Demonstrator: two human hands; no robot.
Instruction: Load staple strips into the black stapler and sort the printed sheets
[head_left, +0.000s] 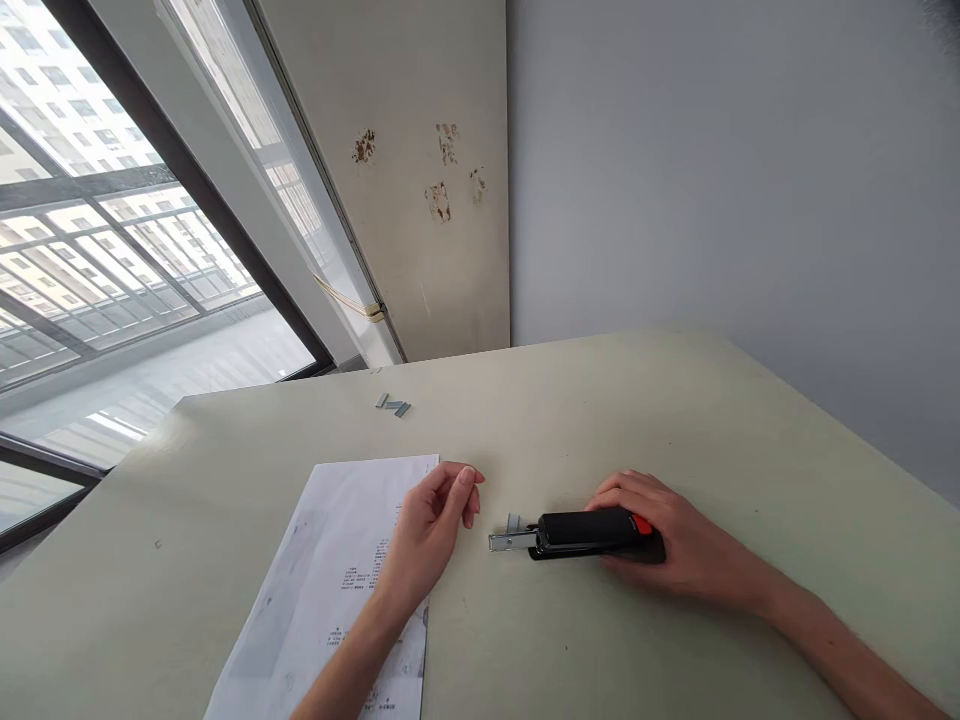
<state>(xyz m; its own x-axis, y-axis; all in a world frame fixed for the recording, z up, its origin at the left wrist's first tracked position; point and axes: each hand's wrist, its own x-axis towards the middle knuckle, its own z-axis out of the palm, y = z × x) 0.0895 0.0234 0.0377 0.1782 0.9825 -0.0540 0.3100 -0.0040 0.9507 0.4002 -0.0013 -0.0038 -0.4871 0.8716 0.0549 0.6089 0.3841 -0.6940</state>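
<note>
A black stapler (581,532) with a red end lies on its side on the pale green table (675,420), its metal staple tray slid out at the left. My right hand (679,540) is wrapped round its rear end. A small strip of staples (513,522) lies right behind the tray. My left hand (431,525) rests over the right edge of a printed sheet of paper (330,580), fingers loosely curled and holding nothing, its fingertips a short way left of the stapler's tray.
A few loose staple strips (392,404) lie farther back on the table. A window (112,250) runs along the left, a stained panel (427,180) stands behind the table, and a grey wall (712,200) is on the right.
</note>
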